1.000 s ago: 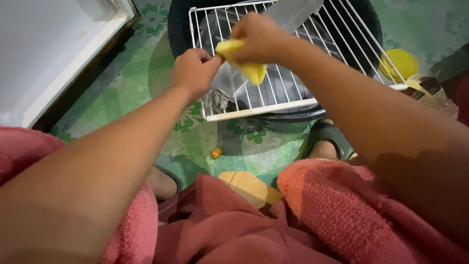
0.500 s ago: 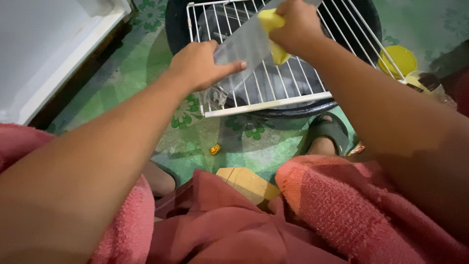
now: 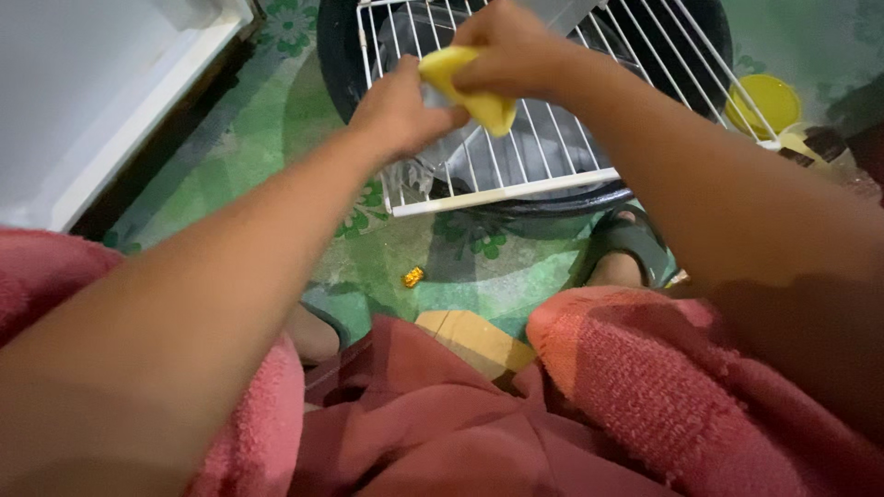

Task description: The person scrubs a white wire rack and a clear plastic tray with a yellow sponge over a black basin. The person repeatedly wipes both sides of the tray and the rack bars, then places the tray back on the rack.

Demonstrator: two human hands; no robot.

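At the upper left of the frame lay a white appliance panel (image 3: 83, 101), flat and open-faced, its dark edge running down to the green flower-patterned floor mat (image 3: 249, 156). Right of it, upper centre, the left hand (image 3: 401, 110) was clenched on the near end of a clear flat panel (image 3: 442, 152), thumb and fingers pinching it from both sides; the rest of that panel was largely hidden behind the hands. Just beside it, touching, the right hand (image 3: 506, 51) was closed around a yellow sponge (image 3: 474, 92), pressed against the panel's face. Beneath both sat a white wire shelf rack (image 3: 516, 189), resting across the rim of a black basin (image 3: 336, 64), its front bar toward the lower edge. Judgement: the wiping would go best with the left hand bracing the panel steady while the sponge ran in long strokes along its length, kept over the basin so drips fell inside; the slick panel could slip from a wet pinch. Lower centre: a small gold wrapper (image 3: 413, 276) on the mat, a wooden stool edge (image 3: 474, 342), pink towelling cloth (image 3: 645, 387) over the knees. Far right, upper: a yellow lid (image 3: 762, 103) on the floor, well apart from the hands.
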